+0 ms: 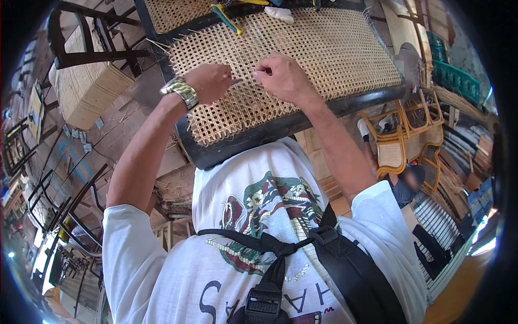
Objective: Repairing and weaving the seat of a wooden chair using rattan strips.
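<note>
A woven cane panel point(324, 48) in a black wooden frame point(291, 120) lies in front of me, with loose cane ends sticking up along its near left edge. My left hand point(211, 83), wearing a metal watch point(181, 93) at the wrist, is closed low over the weave. A thin dark pointed tool point(237, 81) juts from its fingers toward the right. Just across from its tip, my right hand point(286, 80) is closed in a pinch above the cane. Whatever those fingertips hold is too small to make out.
Pliers with yellow and teal handles point(227, 19) and a crumpled white piece point(279, 14) rest on the panel's far part. A dark chair frame point(102, 40) and a cardboard-covered block point(89, 86) stand left. Right are rattan chairs point(391, 151), a person point(407, 183) and green crates point(456, 81).
</note>
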### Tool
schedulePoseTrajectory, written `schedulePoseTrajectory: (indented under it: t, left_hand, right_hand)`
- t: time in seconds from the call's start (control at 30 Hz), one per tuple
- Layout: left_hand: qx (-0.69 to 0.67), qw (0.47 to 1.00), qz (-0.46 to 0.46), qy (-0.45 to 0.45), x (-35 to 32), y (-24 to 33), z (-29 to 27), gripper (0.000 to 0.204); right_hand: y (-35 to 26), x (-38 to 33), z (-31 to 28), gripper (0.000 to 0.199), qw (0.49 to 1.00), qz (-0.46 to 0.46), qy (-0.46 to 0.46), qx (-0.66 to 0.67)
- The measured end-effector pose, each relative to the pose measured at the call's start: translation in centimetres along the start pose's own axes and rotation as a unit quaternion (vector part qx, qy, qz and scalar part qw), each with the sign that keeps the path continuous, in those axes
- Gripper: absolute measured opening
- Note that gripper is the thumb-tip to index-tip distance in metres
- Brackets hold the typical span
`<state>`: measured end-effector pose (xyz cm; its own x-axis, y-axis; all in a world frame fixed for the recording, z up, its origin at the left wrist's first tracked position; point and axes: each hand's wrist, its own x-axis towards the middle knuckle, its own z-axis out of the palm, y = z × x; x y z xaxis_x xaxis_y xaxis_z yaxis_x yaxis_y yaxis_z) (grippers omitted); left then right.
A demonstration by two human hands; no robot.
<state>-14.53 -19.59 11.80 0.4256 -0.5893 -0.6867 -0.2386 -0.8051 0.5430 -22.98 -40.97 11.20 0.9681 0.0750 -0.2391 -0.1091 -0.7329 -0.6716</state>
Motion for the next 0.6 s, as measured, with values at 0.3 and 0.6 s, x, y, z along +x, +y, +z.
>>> schedulePoseTrajectory:
  t: [0.3, 0.6]
  left_hand:
    - [0.256, 0.965, -0.002, 0.058, 1.1, 3.3, -0.4, 0.027]
    - [0.099, 0.988, 0.024, 0.119, 1.1, 1.4, 3.0, 0.03]
  right_hand:
    - [0.2, -0.2, -0.2, 0.021, 0.998, 0.022, -0.012, 0.053]
    - [-1.2, 0.2, 1.2, 0.02, 0.996, 0.062, -0.066, -0.009]
